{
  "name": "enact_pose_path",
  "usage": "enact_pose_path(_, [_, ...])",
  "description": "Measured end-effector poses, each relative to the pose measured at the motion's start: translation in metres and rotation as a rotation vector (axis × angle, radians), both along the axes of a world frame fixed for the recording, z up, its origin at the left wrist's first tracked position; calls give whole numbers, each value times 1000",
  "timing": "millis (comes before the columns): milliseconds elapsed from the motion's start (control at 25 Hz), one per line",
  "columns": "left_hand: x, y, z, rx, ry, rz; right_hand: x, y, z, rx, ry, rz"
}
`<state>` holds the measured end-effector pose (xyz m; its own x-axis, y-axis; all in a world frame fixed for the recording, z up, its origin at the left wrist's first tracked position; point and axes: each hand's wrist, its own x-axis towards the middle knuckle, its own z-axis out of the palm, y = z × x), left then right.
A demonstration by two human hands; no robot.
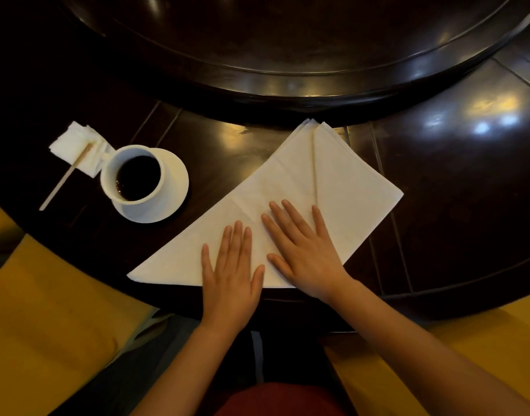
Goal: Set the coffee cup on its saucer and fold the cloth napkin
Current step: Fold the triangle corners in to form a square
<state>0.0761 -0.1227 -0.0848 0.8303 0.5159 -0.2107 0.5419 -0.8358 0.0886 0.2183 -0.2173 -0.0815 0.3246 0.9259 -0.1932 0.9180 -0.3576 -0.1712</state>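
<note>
At a dark wooden table, a person's left hand and right hand lay flat, palms down and fingers spread, gripping nothing, side by side on the near part of a white cloth napkin folded into a triangle. Its long edge ran along the table's near rim, with stacked corners pointing away. To the left, well apart from the napkin, a white coffee cup of black coffee sat on its saucer. Beyond the cup lay a wooden stirrer across a small paper napkin.
</note>
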Motion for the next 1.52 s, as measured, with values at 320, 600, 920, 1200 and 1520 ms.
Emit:
enact_pose_path(320, [-79,50,8,-39,-79,389,-4,1,-4,-24,18,-11])
enact_pose_path(600, [-98,85,25,-38,-236,443,-5,2,-3,-22,44,-22])
enact_pose_path(920, [-91,115,44,-556,-380,836,-6,3,2,-41,78,-29])
enact_pose_path(1200, [-23,88,106,-1046,-620,650,-36,32,53,395,370,-150])
enact_pose_path(1520, [38,66,115,-1164,-659,617,-20,51,85,705,498,-397])
